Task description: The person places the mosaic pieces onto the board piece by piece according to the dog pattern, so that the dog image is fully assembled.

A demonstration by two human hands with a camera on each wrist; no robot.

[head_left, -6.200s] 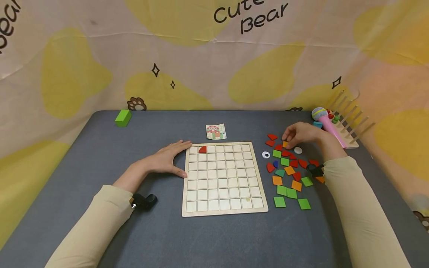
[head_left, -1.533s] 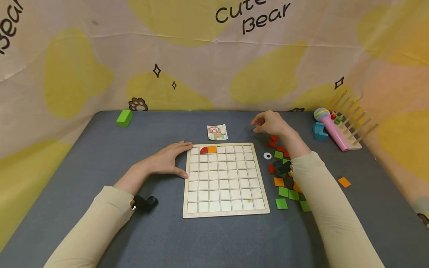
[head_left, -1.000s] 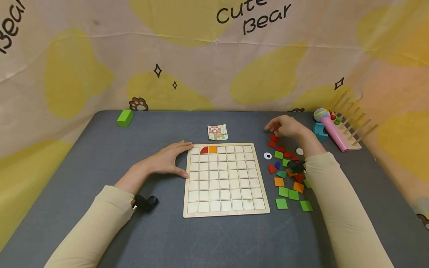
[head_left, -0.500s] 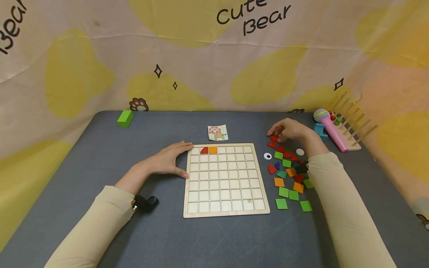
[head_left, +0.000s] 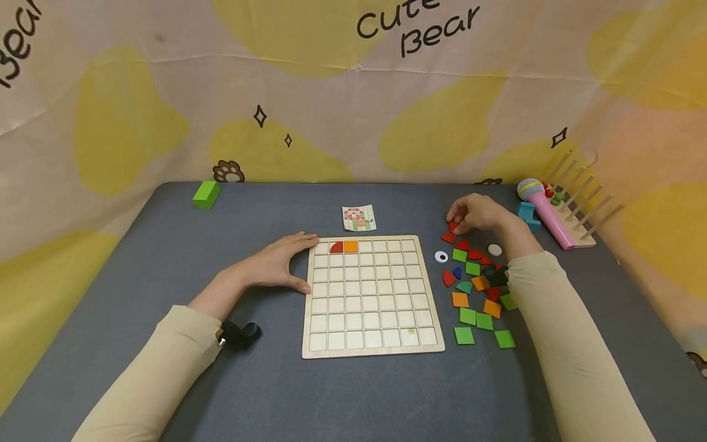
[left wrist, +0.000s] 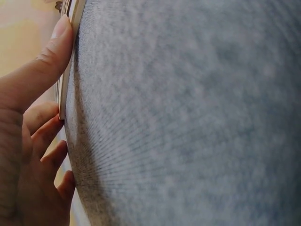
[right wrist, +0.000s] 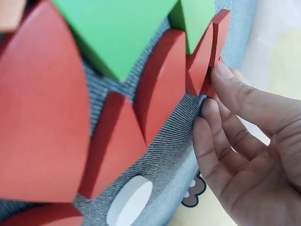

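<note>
My left hand (head_left: 270,264) rests at the left edge of a wooden grid board (head_left: 364,353), fingers spread. In the left wrist view its thumb (left wrist: 49,59) lies on the board's edge. The board bears a red quarter-circle tile (head_left: 336,248) and an orange square tile (head_left: 350,247) side by side in its top row. At the far end of the loose tiles, my right hand (head_left: 479,212) pinches a red quarter-circle tile (head_left: 453,226) between thumb and fingers. Another red tile (head_left: 448,237) lies just in front of it. In the right wrist view the fingertips partly hide the pinched tile.
Green (head_left: 464,336), orange, red and blue tiles lie scattered right of the board, with a white eye disc (head_left: 440,257). A printed pattern card (head_left: 359,218) lies behind the board. Far right are a pink toy microphone (head_left: 547,212) and a pegged rack (head_left: 582,236); a green block (head_left: 207,194) stands back left.
The orange square tile has gone from the right hand onto the board, beside the red one. The right hand has returned to the loose tiles and closed its fingers on a red tile. The left hand stays.
</note>
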